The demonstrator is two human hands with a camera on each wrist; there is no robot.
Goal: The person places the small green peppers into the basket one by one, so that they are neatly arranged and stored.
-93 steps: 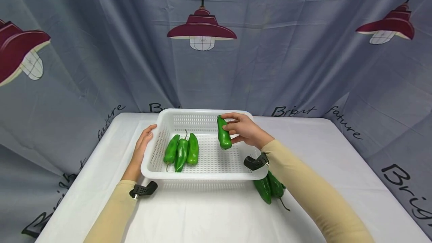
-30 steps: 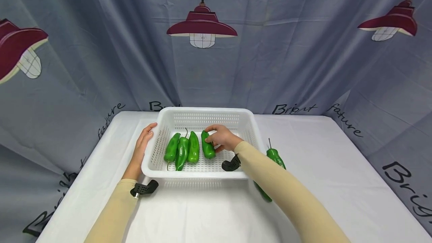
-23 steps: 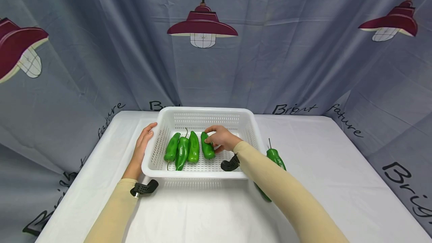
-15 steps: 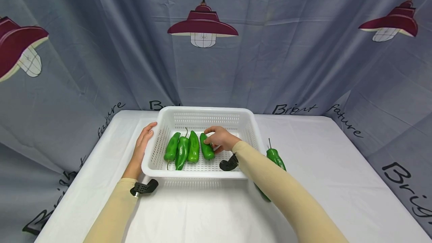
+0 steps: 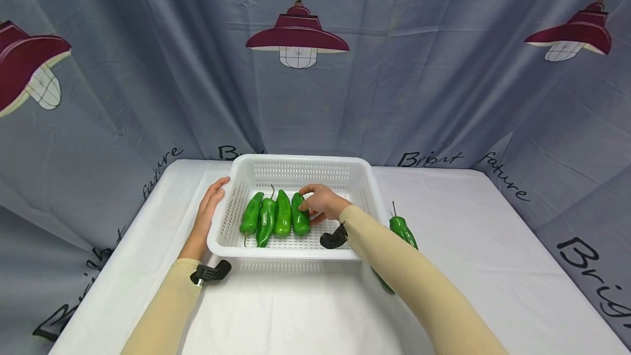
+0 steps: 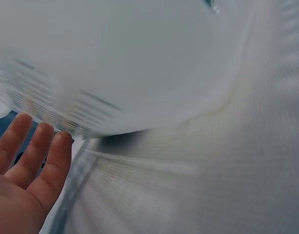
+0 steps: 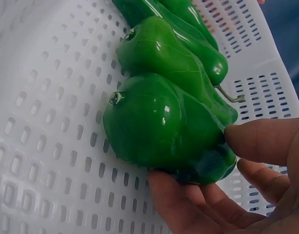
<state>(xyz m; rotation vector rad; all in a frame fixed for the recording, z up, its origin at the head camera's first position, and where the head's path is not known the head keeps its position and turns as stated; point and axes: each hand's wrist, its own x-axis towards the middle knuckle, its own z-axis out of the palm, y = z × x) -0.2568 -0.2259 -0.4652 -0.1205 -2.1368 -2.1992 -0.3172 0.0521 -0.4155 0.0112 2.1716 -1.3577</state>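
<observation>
My right hand reaches inside a white perforated basket and holds a green pepper between thumb and fingers. In the right wrist view that pepper lies low over the perforated floor, against a neighbouring pepper. Three more green peppers, the leftmost pepper, a middle pepper and a right pepper, lie side by side to its left. My left hand rests along the basket's left outer wall, its fingers fairly straight; the left wrist view shows three fingers at the wall.
Right of the basket on the white tablecloth lies a green pepper. Part of another green pepper shows beside my right forearm, which hides the rest. A grey printed curtain hangs behind the table.
My right hand has brought the pepper leftward and down from the basket's right side, then shifted it slightly against the row. My left hand has stayed at the basket wall.
</observation>
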